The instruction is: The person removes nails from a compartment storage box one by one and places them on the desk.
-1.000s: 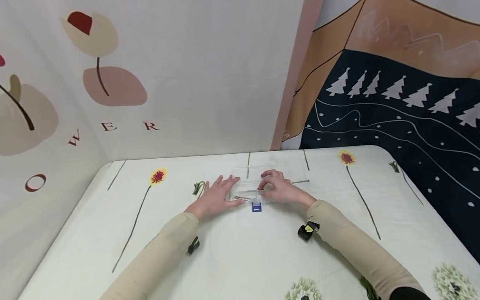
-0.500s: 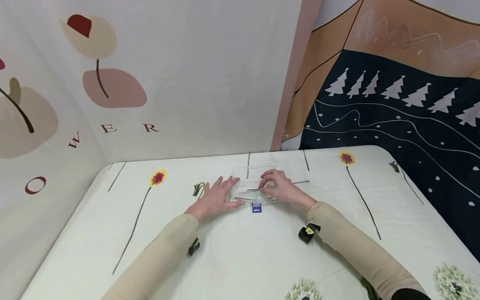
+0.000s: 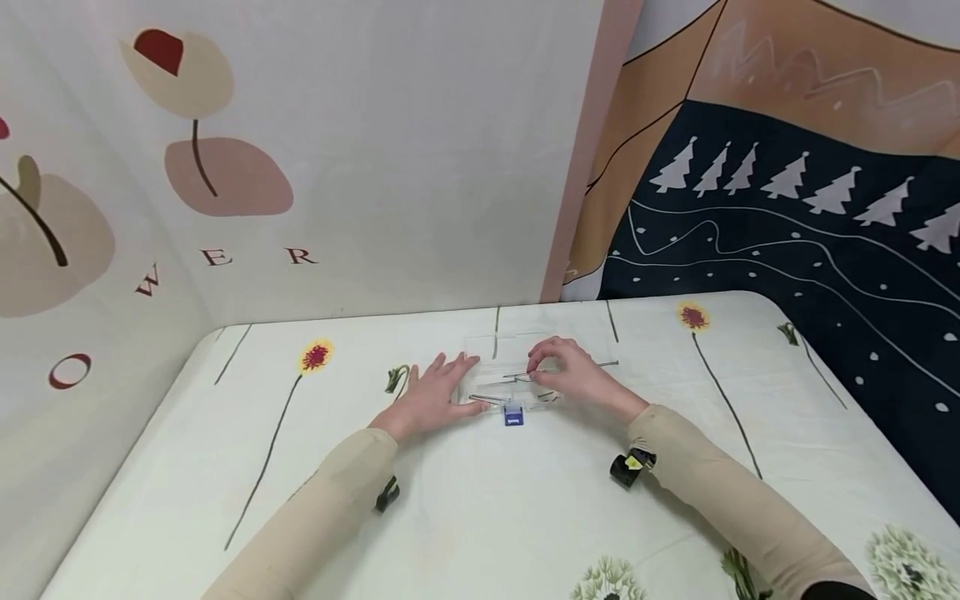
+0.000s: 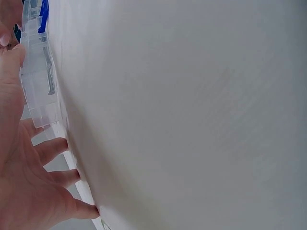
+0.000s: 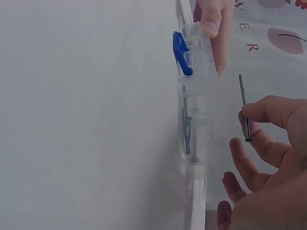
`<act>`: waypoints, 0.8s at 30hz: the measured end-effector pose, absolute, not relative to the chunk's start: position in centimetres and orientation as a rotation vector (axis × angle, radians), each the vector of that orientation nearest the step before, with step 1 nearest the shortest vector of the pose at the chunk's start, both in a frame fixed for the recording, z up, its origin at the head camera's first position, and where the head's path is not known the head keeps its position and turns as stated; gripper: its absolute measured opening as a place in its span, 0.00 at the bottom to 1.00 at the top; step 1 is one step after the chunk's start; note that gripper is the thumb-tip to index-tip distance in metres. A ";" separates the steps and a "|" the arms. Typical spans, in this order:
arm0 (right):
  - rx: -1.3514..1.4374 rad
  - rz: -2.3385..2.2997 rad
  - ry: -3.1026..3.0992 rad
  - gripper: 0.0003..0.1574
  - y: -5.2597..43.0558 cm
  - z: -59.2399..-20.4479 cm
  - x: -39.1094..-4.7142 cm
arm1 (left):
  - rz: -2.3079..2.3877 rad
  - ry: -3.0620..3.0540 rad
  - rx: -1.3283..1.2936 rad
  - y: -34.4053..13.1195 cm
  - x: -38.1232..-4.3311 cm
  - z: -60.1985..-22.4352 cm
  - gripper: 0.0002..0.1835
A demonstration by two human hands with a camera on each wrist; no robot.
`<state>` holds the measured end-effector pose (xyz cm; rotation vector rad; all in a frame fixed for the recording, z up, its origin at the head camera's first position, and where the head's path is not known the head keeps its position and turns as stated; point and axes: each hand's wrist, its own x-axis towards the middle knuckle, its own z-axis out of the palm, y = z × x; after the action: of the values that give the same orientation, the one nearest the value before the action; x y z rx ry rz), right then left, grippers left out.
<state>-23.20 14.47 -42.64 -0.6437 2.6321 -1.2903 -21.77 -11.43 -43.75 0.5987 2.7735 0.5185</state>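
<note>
A clear plastic box [image 5: 196,100] with a blue latch [image 3: 513,415] lies between my hands. Several nails [image 5: 186,124] are inside it, seen through its wall in the right wrist view. My right hand [image 3: 572,375] pinches one nail [image 5: 243,93] between thumb and fingers over the box, its head end towards the palm and its point outward. My left hand [image 3: 429,396] lies at the box's left side with fingers spread. Its thumb is at the box's front left corner, and its other fingertips touch the cloth in the left wrist view.
Another nail [image 3: 611,363] lies to the right, just beyond my right hand. White cloth with printed flowers [image 3: 450,517] covers the table. A pale printed hanging [image 3: 390,167] stands behind it, with a dark tree-patterned one [image 3: 787,225] at the right.
My right hand has drawn back slightly to the right with the pinched nail, showing more of the box's inside. The left hand stays in place.
</note>
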 end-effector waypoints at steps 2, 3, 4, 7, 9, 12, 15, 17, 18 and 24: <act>-0.644 -1.307 2.630 0.02 14.8 -42.6 -23.1 | 0.522 2.776 0.604 -11.5 -21.8 -43.8 0.45; -0.646 -1.316 2.628 0.02 15.0 -42.5 -23.1 | 0.522 2.777 0.607 -11.5 -21.8 -43.8 0.45; -0.648 -1.323 2.629 0.02 15.1 -42.5 -23.0 | 0.522 2.777 0.610 -11.5 -21.8 -43.8 0.45; -0.650 -1.341 2.636 0.02 15.7 -42.5 -22.9 | 0.521 2.778 0.618 -11.5 -21.7 -43.8 0.45; -0.656 -1.349 2.644 0.02 16.1 -42.5 -22.8 | 0.520 2.780 0.622 -11.5 -21.7 -43.8 0.45; -0.662 -1.353 2.663 0.02 16.7 -42.5 -22.7 | 0.518 2.779 0.623 -11.5 -21.7 -43.8 0.45; -0.660 -1.367 2.671 0.02 17.3 -42.5 -22.7 | 0.518 2.776 0.618 -11.5 -21.6 -43.7 0.45; -0.655 -1.370 2.682 0.03 17.7 -42.5 -22.6 | 0.515 2.775 0.613 -11.5 -21.6 -43.8 0.45; -0.649 -1.372 2.686 0.03 17.8 -42.5 -22.6 | 0.515 2.775 0.611 -11.5 -21.6 -43.8 0.45; -0.611 -1.345 2.730 0.03 19.0 -42.4 -22.9 | 0.515 2.782 0.610 -11.4 -21.6 -43.7 0.45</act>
<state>-22.89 19.02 -42.36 -0.6105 2.7296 -1.3455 -21.64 -11.45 -43.73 0.6098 2.7824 0.5147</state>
